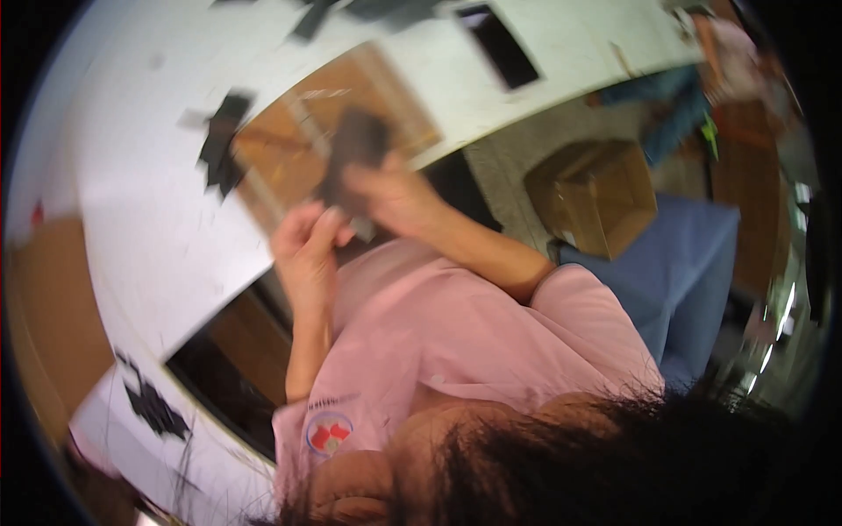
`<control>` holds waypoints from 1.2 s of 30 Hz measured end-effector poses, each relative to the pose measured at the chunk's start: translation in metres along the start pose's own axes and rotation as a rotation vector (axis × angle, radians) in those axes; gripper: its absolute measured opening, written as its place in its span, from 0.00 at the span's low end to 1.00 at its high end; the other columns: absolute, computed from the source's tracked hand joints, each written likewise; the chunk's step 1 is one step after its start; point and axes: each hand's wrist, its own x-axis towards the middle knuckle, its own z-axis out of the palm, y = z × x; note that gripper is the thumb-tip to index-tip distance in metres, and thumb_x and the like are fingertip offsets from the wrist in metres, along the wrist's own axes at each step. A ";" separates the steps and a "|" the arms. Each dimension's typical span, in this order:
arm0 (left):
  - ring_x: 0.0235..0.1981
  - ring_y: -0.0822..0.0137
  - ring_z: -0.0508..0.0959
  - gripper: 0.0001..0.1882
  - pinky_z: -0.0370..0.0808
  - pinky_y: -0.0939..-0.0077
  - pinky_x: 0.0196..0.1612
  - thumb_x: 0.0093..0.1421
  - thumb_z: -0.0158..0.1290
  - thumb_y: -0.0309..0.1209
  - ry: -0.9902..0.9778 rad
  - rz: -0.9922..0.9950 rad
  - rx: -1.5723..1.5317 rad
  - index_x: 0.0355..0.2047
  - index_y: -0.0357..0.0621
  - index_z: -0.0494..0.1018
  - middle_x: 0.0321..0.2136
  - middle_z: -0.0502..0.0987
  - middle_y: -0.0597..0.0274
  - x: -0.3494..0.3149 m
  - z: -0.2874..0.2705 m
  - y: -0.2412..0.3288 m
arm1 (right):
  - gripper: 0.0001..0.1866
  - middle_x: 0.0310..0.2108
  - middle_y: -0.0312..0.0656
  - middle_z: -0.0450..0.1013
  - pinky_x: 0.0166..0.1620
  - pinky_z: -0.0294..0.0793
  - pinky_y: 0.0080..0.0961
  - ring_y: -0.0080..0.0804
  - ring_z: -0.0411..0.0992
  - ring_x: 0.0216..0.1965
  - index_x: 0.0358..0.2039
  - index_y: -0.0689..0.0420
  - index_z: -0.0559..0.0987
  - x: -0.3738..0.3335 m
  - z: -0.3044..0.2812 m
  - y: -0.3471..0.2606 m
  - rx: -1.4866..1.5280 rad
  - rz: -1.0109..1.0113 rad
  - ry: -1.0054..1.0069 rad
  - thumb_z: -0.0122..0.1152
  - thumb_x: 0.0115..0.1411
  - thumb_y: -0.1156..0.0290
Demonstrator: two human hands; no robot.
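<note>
My right hand point(395, 197) is closed on a flat black piece point(360, 136), blurred by motion, that sticks up past its fingers over the cardboard. Close beside it, my left hand point(305, 241) has its fingers curled and thumb pressed in, as in a pinch. A small greyish bit point(361, 230) shows between the two hands, too smeared to name. Whether the left fingers grip that bit or the black piece's lower end is hidden. Both hands are just in front of my pink shirt, at the table's near edge. Under them lies a brown cardboard sheet point(294, 110).
Several loose black pieces point(224, 145) lie left of the cardboard on the white table point(145, 219). A dark phone-like slab point(498, 48) rests farther back. To the right, an open cardboard box point(601, 197) stands by a blue covered surface point(684, 254). Another person point(724, 57) is at the far right.
</note>
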 end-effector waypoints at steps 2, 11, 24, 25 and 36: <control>0.16 0.72 0.71 0.05 0.71 0.83 0.24 0.47 0.51 0.17 0.014 0.017 0.008 0.23 0.37 0.67 0.18 0.70 0.62 0.004 0.000 -0.001 | 0.07 0.25 0.37 0.68 0.28 0.69 0.18 0.25 0.69 0.25 0.30 0.60 0.69 0.004 -0.008 0.008 0.041 0.057 0.021 0.54 0.52 0.72; 0.21 0.74 0.66 0.05 0.65 0.83 0.29 0.52 0.51 0.25 -0.247 0.121 0.117 0.27 0.37 0.67 0.22 0.71 0.60 0.029 -0.010 -0.011 | 0.12 0.19 0.33 0.67 0.17 0.61 0.14 0.19 0.65 0.17 0.26 0.56 0.70 0.009 -0.007 0.001 0.094 -0.074 -0.191 0.55 0.52 0.60; 0.20 0.77 0.66 0.04 0.63 0.88 0.25 0.52 0.49 0.25 -0.064 0.123 -0.079 0.28 0.38 0.67 0.22 0.70 0.64 0.028 0.024 -0.018 | 0.09 0.19 0.29 0.62 0.21 0.59 0.14 0.17 0.60 0.20 0.20 0.59 0.65 -0.014 0.000 -0.035 -0.321 -0.304 -0.153 0.50 0.55 0.72; 0.20 0.77 0.66 0.04 0.63 0.88 0.25 0.52 0.49 0.25 -0.071 0.122 -0.078 0.28 0.38 0.67 0.22 0.70 0.64 0.027 0.024 -0.016 | 0.09 0.19 0.29 0.62 0.21 0.59 0.14 0.17 0.60 0.20 0.20 0.59 0.65 -0.011 -0.002 -0.032 -0.320 -0.303 -0.156 0.50 0.55 0.72; 0.20 0.77 0.66 0.04 0.62 0.88 0.24 0.52 0.49 0.25 -0.182 0.086 -0.089 0.28 0.38 0.67 0.22 0.69 0.65 0.030 0.025 -0.020 | 0.10 0.22 0.35 0.69 0.25 0.69 0.17 0.20 0.67 0.24 0.27 0.63 0.70 -0.002 -0.018 -0.024 -0.547 -0.445 -0.133 0.55 0.51 0.69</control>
